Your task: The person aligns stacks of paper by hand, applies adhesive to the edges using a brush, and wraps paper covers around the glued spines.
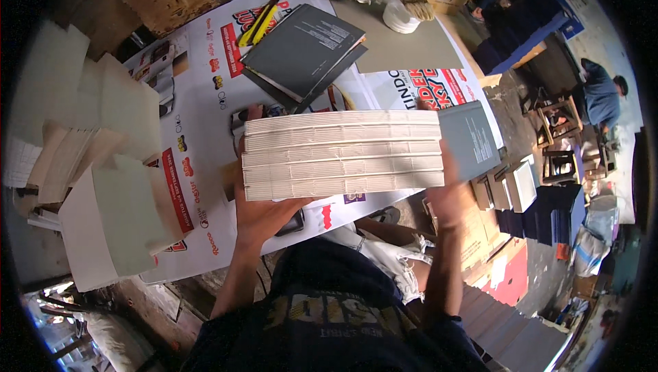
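Several thick sewn book blocks point(343, 154) without covers are held together as one stack above the table, their cream spines with raised stitched bands turned up toward me. My left hand point(264, 218) is closed around the left end, palm and fingers against its near and side faces. Around the right end my right hand point(444, 194) is closed too, blurred by motion, with fingertips showing at the far edge. Beyond the stack lie dark grey printed covers point(305, 50). Another grey cover point(469, 140) rests by my right hand, partly hidden by the stack.
A yellow utility knife point(259, 24) lies beside the covers. At the back stand a white glue tub point(400, 17) and a wide brush point(415, 3). White book blocks point(116, 214) crowd the left. Dark blue stacks point(541, 214) stand on the right, where another person point(600, 94) bends.
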Available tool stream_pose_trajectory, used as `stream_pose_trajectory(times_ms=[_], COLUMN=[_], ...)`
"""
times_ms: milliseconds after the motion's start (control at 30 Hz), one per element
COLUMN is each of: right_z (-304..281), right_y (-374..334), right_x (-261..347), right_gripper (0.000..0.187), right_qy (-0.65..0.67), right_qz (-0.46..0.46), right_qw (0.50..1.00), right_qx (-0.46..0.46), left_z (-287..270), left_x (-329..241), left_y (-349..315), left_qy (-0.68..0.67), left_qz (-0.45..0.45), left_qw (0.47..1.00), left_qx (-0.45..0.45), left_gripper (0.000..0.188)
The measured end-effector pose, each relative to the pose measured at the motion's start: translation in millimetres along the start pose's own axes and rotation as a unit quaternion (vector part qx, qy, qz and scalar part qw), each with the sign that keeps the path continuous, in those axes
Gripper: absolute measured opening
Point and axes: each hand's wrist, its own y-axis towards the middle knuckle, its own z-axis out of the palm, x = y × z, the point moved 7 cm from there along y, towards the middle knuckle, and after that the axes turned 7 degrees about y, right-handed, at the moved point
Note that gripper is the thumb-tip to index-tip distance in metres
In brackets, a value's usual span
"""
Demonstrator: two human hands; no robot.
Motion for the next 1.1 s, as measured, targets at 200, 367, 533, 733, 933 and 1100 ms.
stream_pose_trajectory(times_ms=[200, 367, 533, 733, 933, 1100], right_z=[12.8, 17.8, 12.6, 8.1, 0.2, 7.2], right_y=[-12.2, -16.8, -17.5, 7.5, 22.7, 15.1], right_x=[-2.3, -9.5, -6.8, 29.8, 21.7, 32.4], right_gripper=[0.117, 0.114, 0.115, 0.129, 0.124, 0.100], right_qy=[0.064, 0.026, -0.004, -0.082, -0.173, -0.186], right_qz=[0.132, 0.104, 0.093, 0.022, 0.029, -0.035], right_qw=[0.989, 0.994, 0.995, 0.996, 0.984, 0.982], right_qx=[-0.002, -0.009, -0.020, -0.001, 0.039, -0.025], left_z=[-10.3, -10.7, -8.2, -20.0, -39.6, -42.9], left_x=[17.4, 0.1, -2.0, 55.2, -81.3, -71.0], left_y=[-3.4, -11.5, -5.4, 6.4, 15.4, 19.4], left_qy=[-0.081, -0.084, -0.049, 0.078, 0.082, -0.014], left_qz=[-0.103, 0.023, -0.011, 0.078, 0.264, 0.264], left_qw=[0.991, 0.993, 0.998, 0.993, 0.949, 0.956], left_qx=[-0.030, -0.083, -0.048, -0.042, -0.149, -0.126], left_gripper=[0.069, 0.064, 0.073, 0.089, 0.109, 0.111])
